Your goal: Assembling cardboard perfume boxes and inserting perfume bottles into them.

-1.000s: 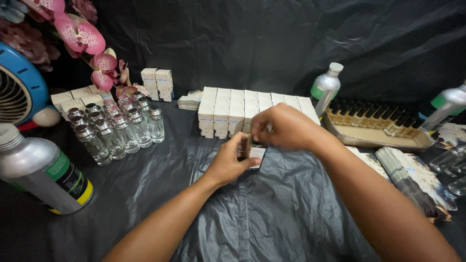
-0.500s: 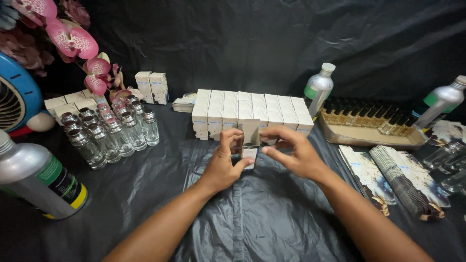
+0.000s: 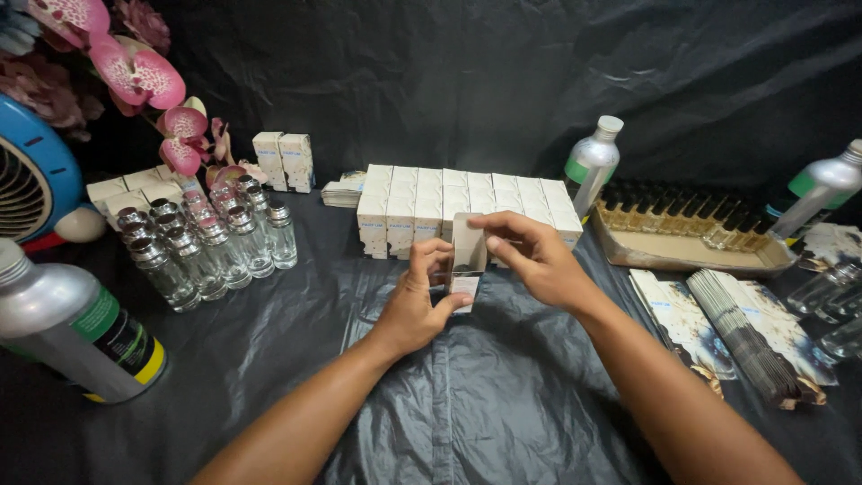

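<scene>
Both hands hold one small white carton (image 3: 468, 254) above the black-covered bench (image 3: 467, 404), just in front of the block of finished cartons (image 3: 467, 199). The left hand (image 3: 415, 301) has its grip closed on the lower part; the right hand (image 3: 532, 256) pinches the top edge. Squaring the carton calls for light, even pressure. Glass bottles (image 3: 206, 247) stand well left; a tray of vials (image 3: 691, 235) sits right, nothing obstructing.

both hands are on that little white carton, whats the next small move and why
Probably fold the top flap shut. The small white cardboard carton stands upright between the left hand and right hand, its lower end pinched by the left fingers and the right fingertips at its top, just before the block of finished white cartons.
</scene>
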